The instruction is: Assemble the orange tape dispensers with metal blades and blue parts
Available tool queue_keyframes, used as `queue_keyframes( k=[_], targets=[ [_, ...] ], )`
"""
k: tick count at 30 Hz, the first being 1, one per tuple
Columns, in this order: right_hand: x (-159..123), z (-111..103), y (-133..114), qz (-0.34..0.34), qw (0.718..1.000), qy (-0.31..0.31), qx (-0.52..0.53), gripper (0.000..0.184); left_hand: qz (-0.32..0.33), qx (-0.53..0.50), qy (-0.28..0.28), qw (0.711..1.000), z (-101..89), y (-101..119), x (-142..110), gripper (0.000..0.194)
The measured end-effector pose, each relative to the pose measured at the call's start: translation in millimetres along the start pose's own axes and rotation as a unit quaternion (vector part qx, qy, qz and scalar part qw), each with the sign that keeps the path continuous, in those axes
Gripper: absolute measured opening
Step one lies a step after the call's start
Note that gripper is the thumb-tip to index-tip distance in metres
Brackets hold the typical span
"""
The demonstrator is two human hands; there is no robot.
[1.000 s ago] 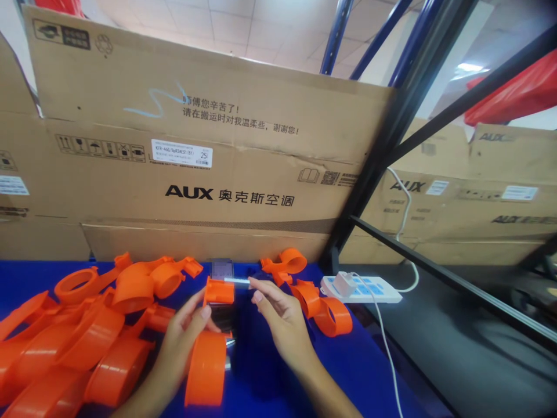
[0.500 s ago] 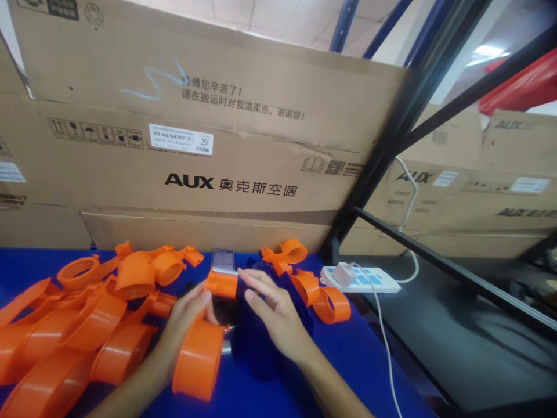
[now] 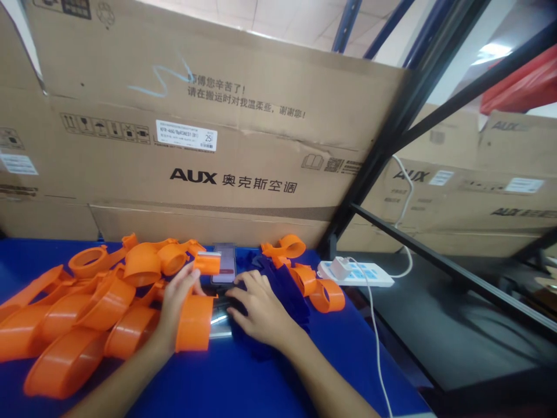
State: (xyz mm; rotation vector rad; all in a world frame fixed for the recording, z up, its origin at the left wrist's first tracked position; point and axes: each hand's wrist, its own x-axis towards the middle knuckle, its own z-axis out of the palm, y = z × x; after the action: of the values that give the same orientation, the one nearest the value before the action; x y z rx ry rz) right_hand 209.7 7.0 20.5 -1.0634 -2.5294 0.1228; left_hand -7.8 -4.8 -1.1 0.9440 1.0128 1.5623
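Observation:
My left hand (image 3: pixel 176 302) grips an orange plastic ring part (image 3: pixel 195 320), holding it over a small shiny metal fixture (image 3: pixel 219 325) on the blue table (image 3: pixel 243 383). My right hand (image 3: pixel 256 307) rests palm down beside it, fingers curled over a dark blue piece (image 3: pixel 282 284); what it holds, if anything, is hidden. A phone (image 3: pixel 225 262) stands just behind the hands with its screen lit.
A pile of several orange ring parts (image 3: pixel 78 313) lies at the left, two more orange parts (image 3: pixel 319 290) at the right. A white power strip (image 3: pixel 357 273) with a charger and cable sits past the table. Big cardboard boxes (image 3: pixel 209 128) wall the back; a black metal frame (image 3: pixel 391 133) stands at the right.
My right hand has dropped from a raised pinch at the part's top end to lie flat on the table. My left hand moved the orange part slightly left and down.

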Motion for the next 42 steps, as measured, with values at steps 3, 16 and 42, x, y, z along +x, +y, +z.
queue_keyframes(
  k=[3,16,42],
  targets=[
    [1.3,4.4,-2.1,-0.001,1.000,-0.004,-0.007,0.020,-0.001,0.006,0.002,1.000,1.2,2.2,-2.2,0.034],
    [3.0,12.4,1.3,-0.002,1.000,0.015,-0.001,0.013,0.005,0.011,0.003,1.000,-0.1,-4.3,-3.3,0.043],
    [46.4,-23.5,6.0,-0.004,0.927,0.373,0.048,0.021,0.111,-0.021,-0.025,0.993,25.6,-0.4,28.1,0.045]
  ],
)
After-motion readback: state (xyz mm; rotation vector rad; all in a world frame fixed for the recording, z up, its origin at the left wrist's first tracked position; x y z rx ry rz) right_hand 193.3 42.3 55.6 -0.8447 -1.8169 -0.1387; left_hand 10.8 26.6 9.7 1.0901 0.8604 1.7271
